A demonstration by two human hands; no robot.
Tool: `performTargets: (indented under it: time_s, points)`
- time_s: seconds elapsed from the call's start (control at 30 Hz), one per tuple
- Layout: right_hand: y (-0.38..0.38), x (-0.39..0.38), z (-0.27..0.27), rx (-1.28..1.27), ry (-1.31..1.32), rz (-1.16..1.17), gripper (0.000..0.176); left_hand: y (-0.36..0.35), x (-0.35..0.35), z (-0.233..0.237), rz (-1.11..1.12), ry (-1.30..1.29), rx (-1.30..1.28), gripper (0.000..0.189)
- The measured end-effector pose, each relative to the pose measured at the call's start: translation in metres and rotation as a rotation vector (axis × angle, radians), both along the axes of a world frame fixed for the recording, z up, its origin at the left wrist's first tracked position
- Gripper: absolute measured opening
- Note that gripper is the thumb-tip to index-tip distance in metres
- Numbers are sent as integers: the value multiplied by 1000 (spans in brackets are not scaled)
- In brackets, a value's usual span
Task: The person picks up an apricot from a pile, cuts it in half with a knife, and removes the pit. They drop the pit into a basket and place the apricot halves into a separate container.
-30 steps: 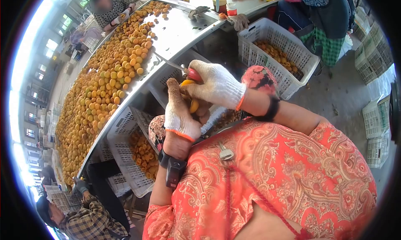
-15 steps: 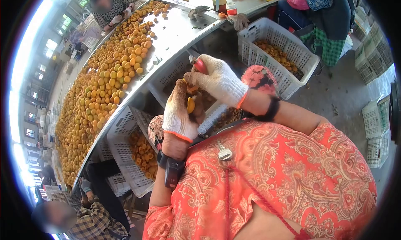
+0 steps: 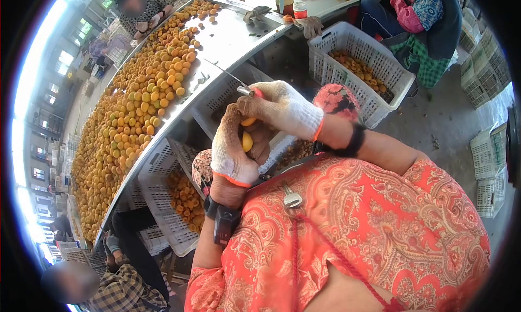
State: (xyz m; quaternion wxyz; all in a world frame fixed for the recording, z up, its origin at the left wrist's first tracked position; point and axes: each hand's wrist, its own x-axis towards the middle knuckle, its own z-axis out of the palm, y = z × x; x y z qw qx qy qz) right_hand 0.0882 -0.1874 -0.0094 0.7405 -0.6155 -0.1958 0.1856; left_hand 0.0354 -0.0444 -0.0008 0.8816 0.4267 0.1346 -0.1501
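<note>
Both my hands wear white knitted gloves, browned at the fingertips, and they meet over the crates beside the table. My right hand is closed around a red-handled knife, whose thin blade points up and left toward the table edge. My left hand curls around a yellow-orange apricot, with another bit of orange flesh showing at the fingertips by my right thumb. The fingers of my left hand are partly hidden behind the glove. Below the hands is a white crate with dark contents.
A metal table carries a large heap of apricots. Crates with apricot pieces stand at the left and right. Gloves and a jar sit on the table. Other people sit around it.
The knife has turned in my right hand, and its blade now stretches up and left. My hands stay close together. The person at upper right has moved their arms.
</note>
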Motion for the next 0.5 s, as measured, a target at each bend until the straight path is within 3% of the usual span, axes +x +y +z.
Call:
performTargets:
  time_s: [0.17,0.23,0.3,0.43,0.5]
  points:
    - [1,3,-12,47,-112,-9,25,4,0,-6,-47,-5,-112,35]
    - [1,7,-19,-30,-292,-33,26,4,0,-7,-36,12,-135,35]
    - [-2,7,-18,-54,-334,-24,27,7,-3,-10,-96,-108,-149,36]
    - [-10,8,-12,-214,-539,-20,30,8,-5,-9,-115,-110,-128,37]
    - [-9,6,-14,-166,-526,-14,30,9,-4,-12,-146,-122,-131,37]
